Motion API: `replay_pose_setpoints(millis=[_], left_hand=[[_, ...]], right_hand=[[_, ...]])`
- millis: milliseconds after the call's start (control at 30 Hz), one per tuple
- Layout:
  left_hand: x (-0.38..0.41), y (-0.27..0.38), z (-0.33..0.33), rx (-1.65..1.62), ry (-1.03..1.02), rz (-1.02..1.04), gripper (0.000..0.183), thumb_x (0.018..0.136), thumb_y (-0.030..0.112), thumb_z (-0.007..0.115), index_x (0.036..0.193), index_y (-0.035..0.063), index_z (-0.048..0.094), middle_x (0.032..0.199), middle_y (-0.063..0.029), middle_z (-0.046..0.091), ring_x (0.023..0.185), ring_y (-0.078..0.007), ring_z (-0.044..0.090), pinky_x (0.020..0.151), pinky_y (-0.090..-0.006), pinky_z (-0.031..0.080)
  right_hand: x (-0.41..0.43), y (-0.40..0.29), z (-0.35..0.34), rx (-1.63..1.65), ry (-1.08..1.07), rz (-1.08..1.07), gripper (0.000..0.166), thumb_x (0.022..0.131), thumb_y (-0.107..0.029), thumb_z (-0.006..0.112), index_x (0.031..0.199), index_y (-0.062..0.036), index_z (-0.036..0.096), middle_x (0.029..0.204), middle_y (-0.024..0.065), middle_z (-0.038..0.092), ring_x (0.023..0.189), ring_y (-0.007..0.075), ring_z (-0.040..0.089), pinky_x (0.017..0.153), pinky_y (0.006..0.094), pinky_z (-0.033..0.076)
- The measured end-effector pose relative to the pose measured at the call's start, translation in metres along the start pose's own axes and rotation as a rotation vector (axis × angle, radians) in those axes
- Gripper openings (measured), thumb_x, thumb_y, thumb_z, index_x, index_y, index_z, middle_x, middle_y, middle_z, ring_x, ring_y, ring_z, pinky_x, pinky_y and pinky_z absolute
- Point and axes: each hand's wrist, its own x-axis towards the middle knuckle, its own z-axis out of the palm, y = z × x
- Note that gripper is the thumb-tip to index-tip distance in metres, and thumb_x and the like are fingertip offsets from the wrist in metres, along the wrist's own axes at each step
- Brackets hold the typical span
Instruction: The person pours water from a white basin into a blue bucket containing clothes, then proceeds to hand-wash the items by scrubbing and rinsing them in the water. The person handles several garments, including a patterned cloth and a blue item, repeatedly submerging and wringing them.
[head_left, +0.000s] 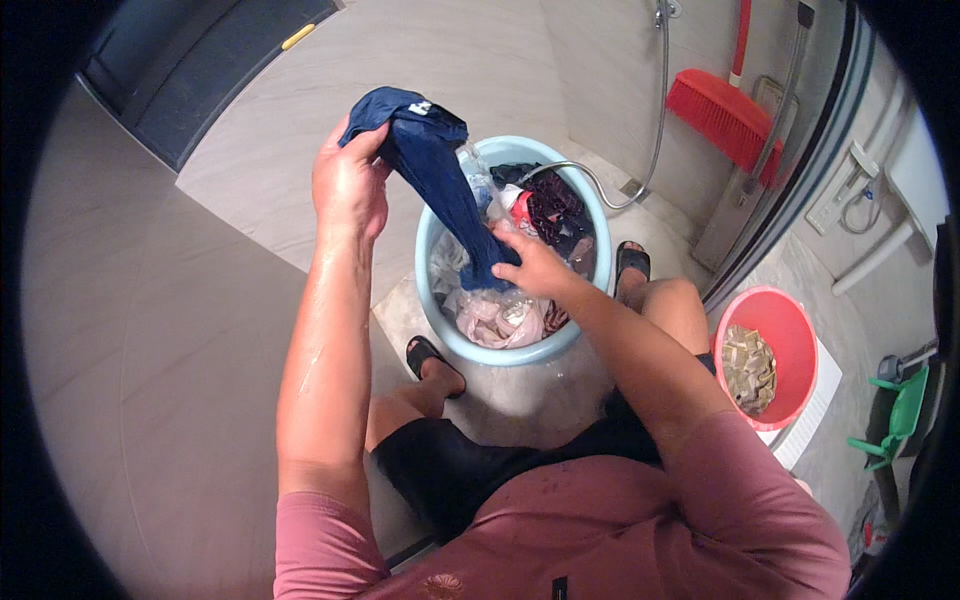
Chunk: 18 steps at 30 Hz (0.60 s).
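Note:
A wet navy-blue cloth garment (435, 176) with a small white mark stretches between my two hands. My left hand (351, 169) grips its upper end, raised to the left of a light-blue plastic tub (514, 357). Over the tub, my right hand (532, 264) is at the garment's lower end, with thumb and fingers around the fabric. Inside the tub lie wet clothes: a pale pink piece (499, 322) at the near side, a dark patterned piece (556, 210) at the right, and white and red cloth. A metal shower hose (592, 176) reaches over the tub's rim.
A red broom (724, 116) leans on the wall behind the tub, near a glass door's frame. To the right stand a red bucket (805, 360) holding brownish cloth and a green plastic stool (906, 409). My sandalled feet flank the tub.

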Motion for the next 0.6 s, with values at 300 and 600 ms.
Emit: replay_pose_setpoints(millis=[300, 600], left_hand=[[-0.03, -0.148, -0.104, 0.245, 0.05, -0.461, 0.025, 0.09, 0.011, 0.068, 0.114, 0.0053, 0.069, 0.103, -0.0045, 0.072, 0.089, -0.0184, 0.067, 0.079, -0.0423, 0.054], [-0.127, -0.26, -0.044, 1.173, -0.552, 0.094, 0.067, 0.078, 0.03, 0.08, 0.138, 0.0155, 0.055, 0.121, -0.013, 0.06, 0.111, -0.0349, 0.063, 0.089, -0.044, 0.055]], right_hand=[[0.046, 0.066, -0.017, -0.347, 0.302, 0.315, 0.037, 0.08, -0.022, 0.08, 0.108, -0.0005, 0.069, 0.113, 0.0198, 0.068, 0.102, 0.0327, 0.067, 0.089, 0.0421, 0.053], [-0.026, 0.108, 0.024, -0.47, -0.258, -0.06, 0.055, 0.081, -0.036, 0.075, 0.124, -0.0039, 0.064, 0.123, 0.0198, 0.062, 0.113, 0.04, 0.06, 0.101, 0.0473, 0.048]])
